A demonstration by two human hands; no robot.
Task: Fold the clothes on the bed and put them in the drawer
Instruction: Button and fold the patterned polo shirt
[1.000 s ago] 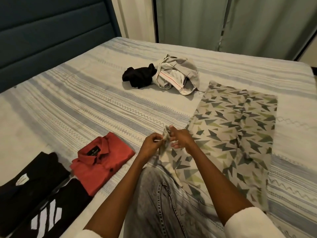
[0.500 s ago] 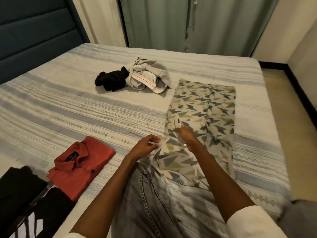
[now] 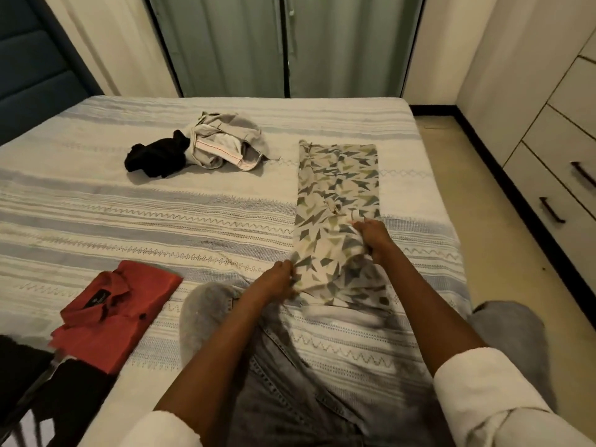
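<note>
Patterned garment (image 3: 337,201), cream with grey and olive triangles, laid as a long narrow strip right of centre on the striped bed (image 3: 161,221), near end bunched and lifted; left hand (image 3: 278,279) pinching its lower left edge, right hand (image 3: 371,232) clenched on a fold higher up at the right. Folded red shirt (image 3: 116,314) at lower left, black garment (image 3: 158,156) and crumpled grey clothes (image 3: 225,143) in a heap at upper centre, drawers (image 3: 558,175) at the right edge. Compared with half a second ago: hands farther apart, right one higher on the cloth, strip narrower.
</note>
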